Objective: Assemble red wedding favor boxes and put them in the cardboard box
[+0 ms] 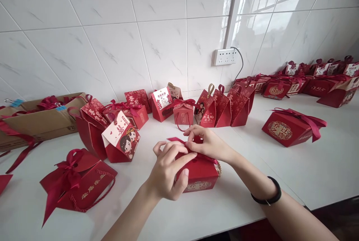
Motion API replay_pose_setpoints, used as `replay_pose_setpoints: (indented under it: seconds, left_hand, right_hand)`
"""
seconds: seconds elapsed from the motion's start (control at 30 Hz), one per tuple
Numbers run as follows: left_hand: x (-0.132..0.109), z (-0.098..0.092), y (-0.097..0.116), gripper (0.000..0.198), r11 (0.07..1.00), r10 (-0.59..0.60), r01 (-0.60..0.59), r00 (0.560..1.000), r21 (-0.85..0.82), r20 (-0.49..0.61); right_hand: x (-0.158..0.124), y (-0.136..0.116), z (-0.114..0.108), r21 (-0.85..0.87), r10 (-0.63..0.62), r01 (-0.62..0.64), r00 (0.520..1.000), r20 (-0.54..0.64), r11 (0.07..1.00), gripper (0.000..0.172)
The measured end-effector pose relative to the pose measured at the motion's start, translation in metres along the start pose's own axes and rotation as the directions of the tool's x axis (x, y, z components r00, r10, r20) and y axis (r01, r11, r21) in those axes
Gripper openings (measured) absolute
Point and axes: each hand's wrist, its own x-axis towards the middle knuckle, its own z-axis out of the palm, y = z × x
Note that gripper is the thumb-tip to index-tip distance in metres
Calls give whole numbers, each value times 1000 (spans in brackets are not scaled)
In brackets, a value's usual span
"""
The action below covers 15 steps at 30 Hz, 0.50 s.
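A red gift box [200, 175] with gold print on its front stands on the white table before me. Across its top lies a dark red ribbon [208, 158], largely covered by my fingers. My left hand [169, 170] reaches over the box's left side, its fingers closed on the ribbon at the top. From the right, my right hand [209, 143] pinches the ribbon with thumb and forefinger, close against the left fingertips. The knot itself is hidden. A twisted gold cord [219, 168] shows at the box's right side.
At left are a ribbon-tied red box [81, 185], a box with cartoon faces [120, 140] and a cardboard carton [58, 121] holding ribbons. Several red boxes [207, 110] line the tiled wall. Another ribboned box [288, 128] sits right, below a wall-mounted socket strip [224, 57].
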Motion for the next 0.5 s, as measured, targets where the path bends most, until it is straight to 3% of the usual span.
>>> replay_pose_setpoints:
  seconds: [0.13, 0.5]
  left_hand:
    - [1, -1, 0, 36, 999, -9, 8, 1000, 34, 25]
    - [2, -1, 3, 35, 998, -56, 56, 998, -1, 18]
  right_hand:
    - [1, -3, -2, 51, 62, -61, 998, -16, 997, 16]
    - [4, 7, -6, 179, 56, -78, 990, 127, 981, 16]
